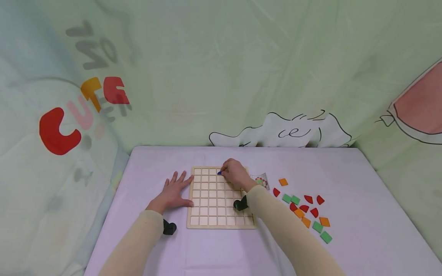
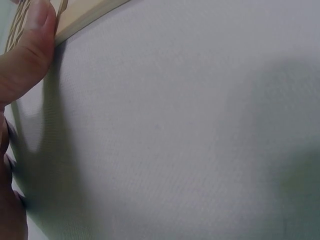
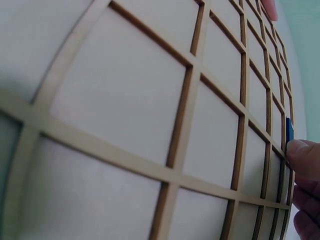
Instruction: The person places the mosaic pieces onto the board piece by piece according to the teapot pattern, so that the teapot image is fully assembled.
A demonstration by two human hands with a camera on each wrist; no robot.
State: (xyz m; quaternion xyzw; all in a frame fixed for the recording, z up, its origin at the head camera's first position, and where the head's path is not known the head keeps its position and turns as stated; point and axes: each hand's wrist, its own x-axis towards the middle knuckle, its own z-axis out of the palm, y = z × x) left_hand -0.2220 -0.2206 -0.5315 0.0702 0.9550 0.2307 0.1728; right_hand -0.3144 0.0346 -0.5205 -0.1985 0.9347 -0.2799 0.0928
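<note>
A wooden grid board (image 1: pixel 221 227) with square cells lies on the table. My right hand (image 1: pixel 236 174) reaches over its far edge and pinches a small blue piece (image 1: pixel 219 173) between thumb and fingers. In the right wrist view the blue piece (image 3: pixel 289 131) stands at the far row, with the thumb (image 3: pixel 305 155) against it. My left hand (image 1: pixel 173 193) rests with spread fingers at the board's left edge; its thumb (image 2: pixel 37 22) lies on the frame in the left wrist view. The cells that I can see hold no pieces.
A small printed pattern card (image 1: pixel 260 180) lies at the board's right, partly behind the right hand. Farther right are scattered several red quarter-round pieces (image 1: pixel 308 199), green squares (image 1: pixel 326 237) and orange squares (image 1: pixel 324 222). A printed cloth (image 1: pixel 221 76) hangs behind the table.
</note>
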